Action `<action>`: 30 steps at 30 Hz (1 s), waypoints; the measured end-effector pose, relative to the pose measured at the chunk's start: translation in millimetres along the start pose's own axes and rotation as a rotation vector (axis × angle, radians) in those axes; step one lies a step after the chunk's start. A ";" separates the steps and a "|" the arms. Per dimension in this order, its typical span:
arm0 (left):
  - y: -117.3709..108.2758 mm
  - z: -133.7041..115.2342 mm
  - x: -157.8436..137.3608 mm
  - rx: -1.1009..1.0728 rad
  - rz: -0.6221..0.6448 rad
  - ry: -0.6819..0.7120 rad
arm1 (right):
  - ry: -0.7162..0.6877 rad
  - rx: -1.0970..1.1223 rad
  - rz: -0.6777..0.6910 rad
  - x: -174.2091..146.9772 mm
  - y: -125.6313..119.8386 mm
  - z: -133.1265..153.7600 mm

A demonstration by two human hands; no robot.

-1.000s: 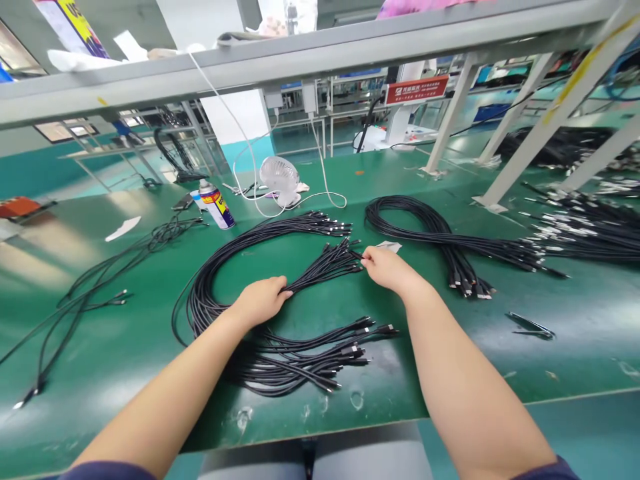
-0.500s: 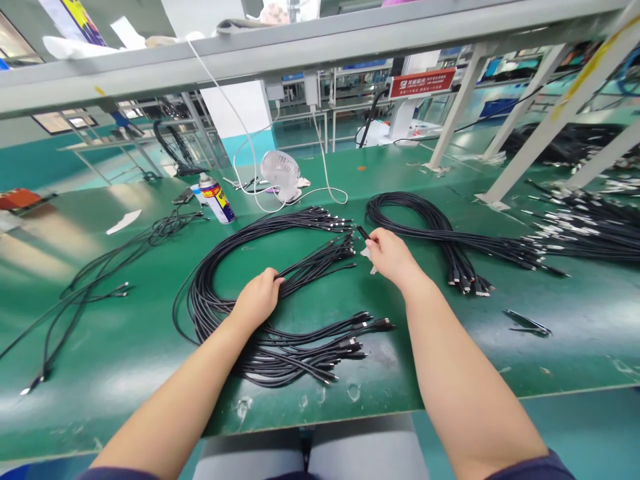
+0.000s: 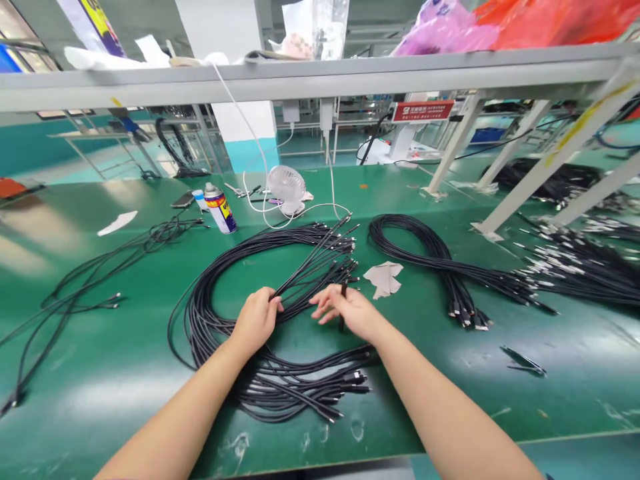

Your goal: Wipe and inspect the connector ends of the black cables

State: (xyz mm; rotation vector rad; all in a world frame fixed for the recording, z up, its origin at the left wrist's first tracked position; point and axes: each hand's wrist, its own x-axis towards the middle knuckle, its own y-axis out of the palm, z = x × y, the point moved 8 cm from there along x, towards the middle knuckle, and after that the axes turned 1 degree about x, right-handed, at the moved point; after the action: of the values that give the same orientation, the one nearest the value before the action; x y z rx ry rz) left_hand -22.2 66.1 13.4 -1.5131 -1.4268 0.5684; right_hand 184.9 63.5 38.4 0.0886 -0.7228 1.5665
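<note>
My left hand (image 3: 257, 319) is closed round a few black cables (image 3: 303, 267) of a large looped bundle; their metal-tipped ends rise toward the back. Further ends of the bundle (image 3: 295, 390) fan out on the bench nearer me. Just right of it, my right hand (image 3: 347, 310) hovers with fingertips partly spread toward the cables. A slim black pen-like stick (image 3: 343, 319) is tucked in that hand, between thumb and fingers; its exact kind is unclear. Beyond the right hand lies a crumpled whitish cloth (image 3: 384, 279).
A second cable coil (image 3: 415, 230) lies to the right, with tweezers (image 3: 523, 361) nearer me. Many more cables (image 3: 590, 260) heap at far right. A spray can (image 3: 221, 210) and small white fan (image 3: 287, 187) stand behind. Loose cables (image 3: 75, 287) lie left; a shelf beam (image 3: 320, 83) crosses above.
My right hand has come left and nearer me from the cloth to the cables, still carrying the black stick. A few cable ends at my left hand are lifted. The view has tilted up.
</note>
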 end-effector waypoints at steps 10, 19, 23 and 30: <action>9.3 -4.9 -4.9 -0.074 0.222 0.073 | 0.095 0.470 0.269 -10.0 76.0 1.6; 12.6 -9.3 -4.9 -0.095 0.322 0.055 | 0.166 0.625 -0.054 -2.1 33.4 -3.1; 13.8 -8.7 -4.3 -0.080 0.346 0.068 | 0.169 0.656 -0.090 1.4 22.8 -9.3; 15.5 -10.6 -4.2 -0.057 0.371 0.111 | 0.187 0.521 -0.101 1.5 15.6 -18.9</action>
State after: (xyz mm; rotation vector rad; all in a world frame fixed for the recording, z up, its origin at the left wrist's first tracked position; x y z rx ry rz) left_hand -6.4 60.8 3.7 -1.8422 -1.0911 0.6577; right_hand 177.0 74.7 18.0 0.3523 -0.1496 1.6070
